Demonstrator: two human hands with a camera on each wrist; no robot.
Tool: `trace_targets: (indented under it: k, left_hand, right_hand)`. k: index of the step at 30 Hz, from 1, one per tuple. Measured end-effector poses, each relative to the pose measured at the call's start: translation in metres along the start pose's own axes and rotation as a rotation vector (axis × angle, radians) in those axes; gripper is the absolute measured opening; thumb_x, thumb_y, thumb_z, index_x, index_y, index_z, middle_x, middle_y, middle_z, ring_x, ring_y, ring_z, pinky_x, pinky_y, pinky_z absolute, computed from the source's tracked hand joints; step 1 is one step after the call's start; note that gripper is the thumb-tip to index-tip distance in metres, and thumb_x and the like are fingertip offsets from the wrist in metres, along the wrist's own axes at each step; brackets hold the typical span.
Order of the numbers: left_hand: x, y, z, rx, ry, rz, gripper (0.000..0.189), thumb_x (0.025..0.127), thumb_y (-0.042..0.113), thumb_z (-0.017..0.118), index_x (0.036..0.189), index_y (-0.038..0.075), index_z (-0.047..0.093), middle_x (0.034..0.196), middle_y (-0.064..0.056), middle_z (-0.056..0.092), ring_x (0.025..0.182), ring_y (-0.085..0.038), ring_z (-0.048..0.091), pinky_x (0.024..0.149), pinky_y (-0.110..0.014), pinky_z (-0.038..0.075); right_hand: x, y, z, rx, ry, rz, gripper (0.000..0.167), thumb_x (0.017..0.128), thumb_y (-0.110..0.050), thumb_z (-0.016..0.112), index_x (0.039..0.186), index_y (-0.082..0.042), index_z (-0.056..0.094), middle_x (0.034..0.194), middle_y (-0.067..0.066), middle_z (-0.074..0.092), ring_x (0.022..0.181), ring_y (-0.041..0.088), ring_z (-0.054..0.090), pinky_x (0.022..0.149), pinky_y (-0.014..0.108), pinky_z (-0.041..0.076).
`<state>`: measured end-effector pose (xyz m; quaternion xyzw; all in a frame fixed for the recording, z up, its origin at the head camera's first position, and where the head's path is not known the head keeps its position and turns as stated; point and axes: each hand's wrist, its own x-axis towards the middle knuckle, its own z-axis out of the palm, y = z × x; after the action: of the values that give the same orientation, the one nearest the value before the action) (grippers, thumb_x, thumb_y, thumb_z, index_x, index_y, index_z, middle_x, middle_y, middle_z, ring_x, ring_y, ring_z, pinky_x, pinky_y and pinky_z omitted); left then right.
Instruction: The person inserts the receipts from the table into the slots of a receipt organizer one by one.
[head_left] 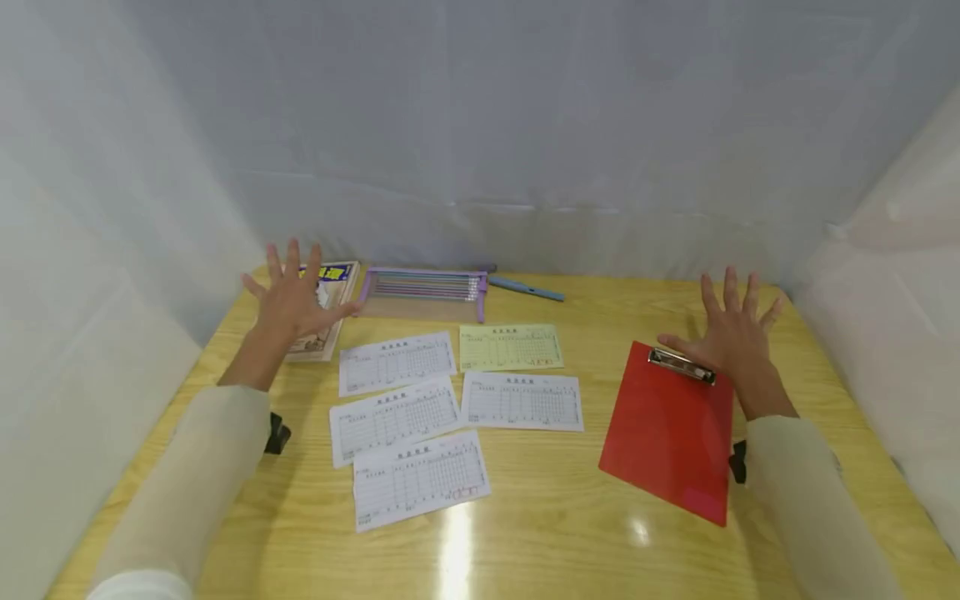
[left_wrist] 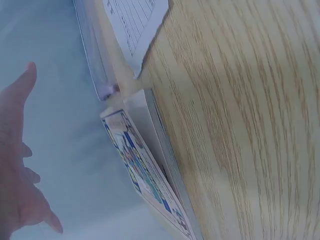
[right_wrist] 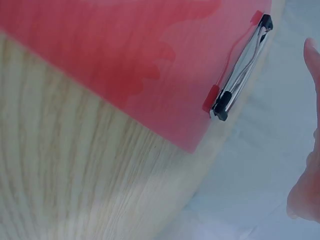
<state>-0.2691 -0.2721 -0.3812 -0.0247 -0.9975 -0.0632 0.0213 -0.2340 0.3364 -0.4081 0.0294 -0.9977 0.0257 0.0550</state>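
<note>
As we look down, the left hand (head_left: pixel 287 308) is over the book (head_left: pixel 318 345) at the left of the table (head_left: pixel 540 508) and the right hand (head_left: pixel 735 333) by the clip (head_left: pixel 679 365) of the clipboard (head_left: pixel 667 437) at right; both spread, gripping nothing, seemingly touching neither thing, though the wrist views are hazy. We judge that a low inward sweep could scatter the slips (head_left: pixel 422 482), since nothing weighs them down.
</note>
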Motion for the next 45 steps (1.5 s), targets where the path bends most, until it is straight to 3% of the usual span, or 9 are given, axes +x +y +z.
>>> trace_targets:
  k: [6, 10, 13, 17, 23, 31, 37, 42, 45]
  left_hand:
    - [-0.003, 0.027, -0.002, -0.02, 0.034, 0.122, 0.109, 0.08, 0.069, 0.054, 0.152, 0.007, 0.001, 0.157, -0.026, -0.003, 0.143, -0.048, -0.002, 0.103, -0.075, 0.013]
    - [-0.003, 0.047, 0.004, -0.028, 0.064, 0.204, 0.095, 0.083, 0.06, 0.058, 0.148, 0.0, 0.022, 0.154, -0.03, 0.014, 0.141, -0.048, 0.014, 0.108, -0.067, 0.022]
    - [-0.003, 0.06, 0.011, -0.068, 0.044, 0.219, 0.089, 0.084, 0.057, 0.059, 0.141, -0.005, 0.033, 0.152, -0.029, 0.022, 0.138, -0.047, 0.023, 0.108, -0.061, 0.028]
    - [-0.007, 0.078, 0.02, -0.173, -0.016, 0.216, 0.088, 0.084, 0.052, 0.064, 0.142, -0.006, 0.033, 0.151, -0.027, 0.027, 0.138, -0.045, 0.027, 0.109, -0.057, 0.029]
    - [-0.016, 0.103, 0.037, -0.245, -0.065, 0.293, 0.079, 0.081, 0.043, 0.071, 0.138, -0.002, 0.041, 0.143, -0.025, 0.042, 0.134, -0.043, 0.036, 0.11, -0.054, 0.03]
    - [-0.017, 0.131, 0.059, -0.385, -0.12, 0.372, 0.058, 0.08, 0.03, 0.074, 0.126, 0.0, 0.055, 0.132, -0.019, 0.055, 0.127, -0.036, 0.047, 0.11, -0.049, 0.034]
    - [-0.016, 0.144, 0.062, -0.377, -0.146, 0.374, 0.034, 0.086, 0.019, 0.064, 0.116, 0.003, 0.062, 0.122, -0.017, 0.061, 0.12, -0.035, 0.051, 0.104, -0.054, 0.037]
    - [-0.015, 0.152, 0.063, -0.423, -0.203, 0.333, 0.029, 0.087, 0.011, 0.057, 0.113, 0.002, 0.065, 0.123, -0.018, 0.06, 0.119, -0.037, 0.051, 0.101, -0.057, 0.038]
    - [-0.014, 0.158, 0.062, -0.454, -0.257, 0.274, 0.031, 0.087, 0.013, 0.055, 0.114, 0.003, 0.065, 0.126, -0.018, 0.058, 0.123, -0.036, 0.049, 0.104, -0.058, 0.034]
  right_hand:
    - [-0.009, 0.002, -0.004, 0.037, -0.03, -0.006, 0.115, 0.074, -0.075, 0.054, 0.153, -0.014, -0.005, 0.157, 0.025, -0.012, 0.14, 0.051, -0.016, 0.098, 0.079, -0.01]
    - [-0.016, 0.0, -0.007, 0.087, -0.062, -0.014, 0.114, 0.076, -0.072, 0.055, 0.153, -0.009, -0.001, 0.156, 0.027, -0.006, 0.14, 0.052, -0.012, 0.097, 0.08, -0.006]
    - [-0.021, -0.002, -0.009, 0.139, -0.096, -0.024, 0.111, 0.078, -0.068, 0.057, 0.152, -0.005, 0.003, 0.155, 0.029, 0.003, 0.141, 0.053, -0.005, 0.098, 0.08, -0.002]
    - [-0.027, -0.004, -0.009, 0.229, -0.184, -0.037, 0.109, 0.08, -0.061, 0.06, 0.151, -0.001, 0.004, 0.153, 0.032, 0.009, 0.14, 0.054, 0.002, 0.102, 0.077, 0.006]
    - [-0.032, -0.005, -0.007, 0.358, -0.311, -0.014, 0.102, 0.084, -0.057, 0.06, 0.149, 0.006, 0.012, 0.149, 0.036, 0.019, 0.134, 0.054, 0.021, 0.104, 0.068, 0.025]
    - [-0.04, -0.004, 0.004, 0.367, -0.313, -0.001, 0.085, 0.085, -0.048, 0.064, 0.137, 0.014, 0.037, 0.133, 0.038, 0.043, 0.118, 0.052, 0.044, 0.093, 0.061, 0.042]
    - [-0.039, -0.005, 0.006, 0.356, -0.262, -0.026, 0.064, 0.085, -0.034, 0.069, 0.123, 0.015, 0.052, 0.119, 0.036, 0.054, 0.102, 0.045, 0.054, 0.083, 0.054, 0.048]
    - [-0.037, -0.002, 0.009, 0.331, -0.246, -0.027, 0.046, 0.086, -0.024, 0.068, 0.115, 0.011, 0.06, 0.11, 0.031, 0.058, 0.095, 0.039, 0.055, 0.08, 0.051, 0.048]
    - [-0.038, -0.002, 0.008, 0.314, -0.243, -0.028, 0.041, 0.087, -0.022, 0.067, 0.113, 0.01, 0.062, 0.107, 0.03, 0.059, 0.091, 0.037, 0.055, 0.079, 0.049, 0.048]
